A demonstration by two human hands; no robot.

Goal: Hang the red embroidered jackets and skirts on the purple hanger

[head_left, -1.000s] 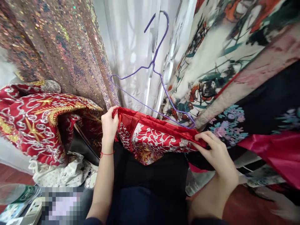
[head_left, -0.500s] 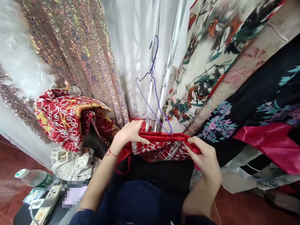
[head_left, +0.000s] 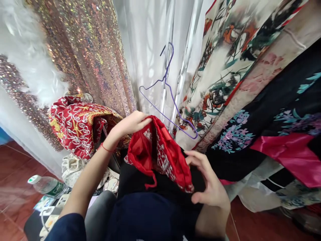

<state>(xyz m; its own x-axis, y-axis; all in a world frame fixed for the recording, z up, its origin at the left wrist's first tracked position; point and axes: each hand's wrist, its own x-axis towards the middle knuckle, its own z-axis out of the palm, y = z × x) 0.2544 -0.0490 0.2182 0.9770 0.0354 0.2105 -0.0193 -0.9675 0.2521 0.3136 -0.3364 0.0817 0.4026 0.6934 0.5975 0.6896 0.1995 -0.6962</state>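
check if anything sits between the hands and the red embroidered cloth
Nothing visible does. The left hand grips the top edge of the red embroidered cloth, and the right hand touches its lower fold directly. The purple hanger hangs behind.

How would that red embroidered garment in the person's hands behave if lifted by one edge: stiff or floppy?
Probably floppy: the red embroidered garment folds and sags between the left hand and the right hand. The shiny lining looks smooth, so it may slip. The dense silver embroidery likely adds some weight, and a loose red cord dangles below.

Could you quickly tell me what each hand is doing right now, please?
Left hand: closed, pinching the top edge of the red embroidered garment.
Right hand: fingers partly open, at the garment's lower right edge; grip cannot be told.
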